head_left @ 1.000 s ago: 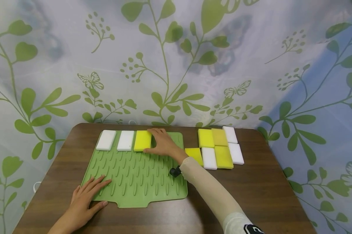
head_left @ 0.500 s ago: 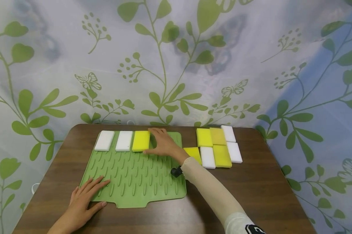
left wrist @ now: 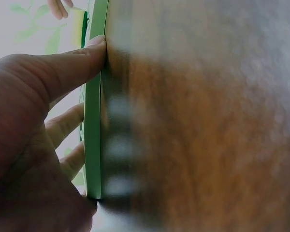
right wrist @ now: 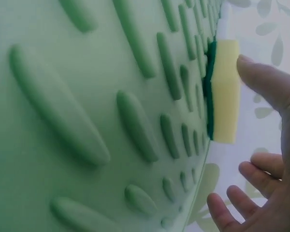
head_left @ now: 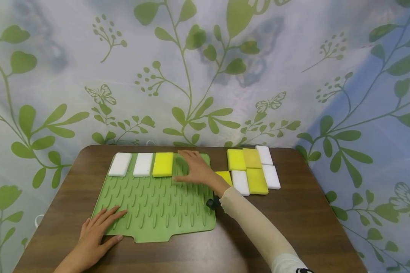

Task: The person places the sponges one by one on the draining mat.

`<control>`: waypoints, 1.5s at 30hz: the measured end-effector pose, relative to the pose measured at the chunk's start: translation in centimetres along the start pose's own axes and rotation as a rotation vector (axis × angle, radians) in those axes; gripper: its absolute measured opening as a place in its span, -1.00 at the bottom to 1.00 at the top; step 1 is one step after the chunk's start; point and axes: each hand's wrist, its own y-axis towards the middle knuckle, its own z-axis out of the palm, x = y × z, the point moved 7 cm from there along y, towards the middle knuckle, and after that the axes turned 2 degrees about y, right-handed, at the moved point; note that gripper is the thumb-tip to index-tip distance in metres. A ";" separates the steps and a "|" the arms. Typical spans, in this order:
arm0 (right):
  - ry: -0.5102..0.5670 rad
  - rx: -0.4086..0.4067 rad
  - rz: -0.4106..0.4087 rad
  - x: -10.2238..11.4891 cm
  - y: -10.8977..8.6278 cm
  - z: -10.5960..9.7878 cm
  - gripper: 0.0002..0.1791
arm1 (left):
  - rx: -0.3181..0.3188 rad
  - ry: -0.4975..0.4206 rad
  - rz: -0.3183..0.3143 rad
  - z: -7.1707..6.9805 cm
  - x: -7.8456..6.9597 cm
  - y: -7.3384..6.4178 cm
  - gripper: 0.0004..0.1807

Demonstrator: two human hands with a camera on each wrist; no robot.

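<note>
On the ridged green silicone mat point(head_left: 152, 233), a yellow sponge point(head_left: 163, 164) lies at the far edge, beside a white sponge block point(head_left: 143, 164) and another white sponge block point(head_left: 120, 164) to its left. Dark green backing shows on the underside of the yellow sponge point(right wrist: 225, 92) in the right wrist view. My right hand point(head_left: 198, 168) is just right of it, fingers spread and apart from it, holding nothing. My left hand point(head_left: 94, 237) rests flat with its fingers on the mat's near-left corner; its thumb touches the mat's edge in the left wrist view.
Right of the mat, several yellow and white sponges lie in two rows, among them a yellow sponge point(head_left: 257, 181) and a white sponge point(head_left: 271, 176). My right forearm partly hides the nearest yellow one. A leaf-patterned curtain point(head_left: 205, 76) hangs behind the wooden table point(head_left: 304, 212).
My right hand has let go of the yellow sponge and moved slightly right, leaving a gap. The sponge stays on the mat. My left hand stays in place; the view shifts slightly.
</note>
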 end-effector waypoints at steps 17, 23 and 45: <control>-0.030 -0.005 -0.023 -1.9 -5.2 -2.5 0.11 | 0.007 0.015 -0.011 0.2 0.1 -0.2 -0.19; -0.011 0.006 0.014 -3.6 -7.4 -3.2 0.10 | 0.002 0.018 -0.016 0.2 0.0 -0.3 -0.20; 0.001 -0.071 0.086 -8.7 -12.4 -5.3 0.15 | 0.005 0.000 -0.012 0.4 0.3 -0.1 -0.18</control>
